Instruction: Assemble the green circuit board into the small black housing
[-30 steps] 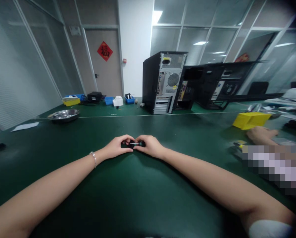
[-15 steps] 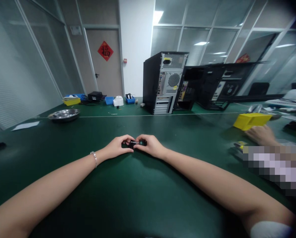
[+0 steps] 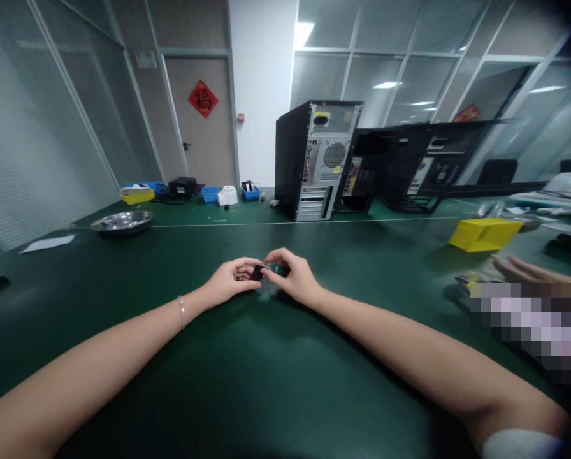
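My left hand [image 3: 229, 278] and my right hand [image 3: 296, 276] meet over the green table [image 3: 285, 357]. Between the left thumb and fingers is a small black piece [image 3: 257, 273]. Pinched by my right hand is a small part with a greenish, shiny look [image 3: 278, 269], its edge against or very near the black piece. Fingers cover much of both, so their kind and whether they are joined cannot be made out. A silvery bracelet [image 3: 182, 312] circles the left wrist.
Computer cases [image 3: 314, 166] stand along the back. A round metal dish [image 3: 123, 222] and small blue trays [image 3: 211, 194] lie at the left and back. To the right are a yellow bin [image 3: 486, 234] and another person's hand [image 3: 529, 269].
My right hand has risen slightly and tilted the greenish part; my left hand has shifted a little right with the black piece. The other person's hand has moved away from the yellow bin.
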Motion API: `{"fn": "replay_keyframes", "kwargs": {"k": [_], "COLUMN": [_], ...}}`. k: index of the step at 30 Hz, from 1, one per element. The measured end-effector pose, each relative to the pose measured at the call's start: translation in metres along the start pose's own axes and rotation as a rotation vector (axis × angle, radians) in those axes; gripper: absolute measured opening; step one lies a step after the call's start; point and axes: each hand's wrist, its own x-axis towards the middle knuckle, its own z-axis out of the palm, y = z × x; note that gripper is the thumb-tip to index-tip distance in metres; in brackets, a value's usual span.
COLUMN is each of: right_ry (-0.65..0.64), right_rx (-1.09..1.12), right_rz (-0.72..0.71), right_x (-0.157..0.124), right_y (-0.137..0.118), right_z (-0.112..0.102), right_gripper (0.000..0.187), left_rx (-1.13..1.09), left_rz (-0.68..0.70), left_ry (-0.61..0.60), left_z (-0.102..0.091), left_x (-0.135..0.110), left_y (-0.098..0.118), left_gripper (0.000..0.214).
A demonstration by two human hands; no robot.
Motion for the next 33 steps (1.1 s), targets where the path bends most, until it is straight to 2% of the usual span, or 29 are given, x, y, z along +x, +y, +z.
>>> {"fn": "replay_keyframes", "kwargs": {"k": [6,14,24,33], "right_ry": [-0.002,-0.013,-0.003,-0.023], "right_rx": [0.038,0.032,0.059,0.089], "right_rz": [0.001,-0.039,0.061,0.061], "right_x": [0.0013,0.0040,0.0033,0.0033], "right_y": [0.0053,0.0048,0.0080,0.0086], "right_z": [0.0005,-0.0010,-0.0003,0.0000], "right_gripper": [0.010,0.005,0.016,0.015], "left_rx": [-0.090,-0.069,-0.081,-0.080], "left_rz": [-0.012,-0.007,-0.017,-0.028], "left_ry": [0.013,0.028,0.037,0.008], "left_z": [0.0009,0.0011,0.0007,0.0010], "left_x": [0.0003,0.0010,0.0014,0.0001], "left_y": [-0.0027,-0.0024,-0.0050,0.0001], "left_gripper": [0.053,0.051,0.053,0.057]}}
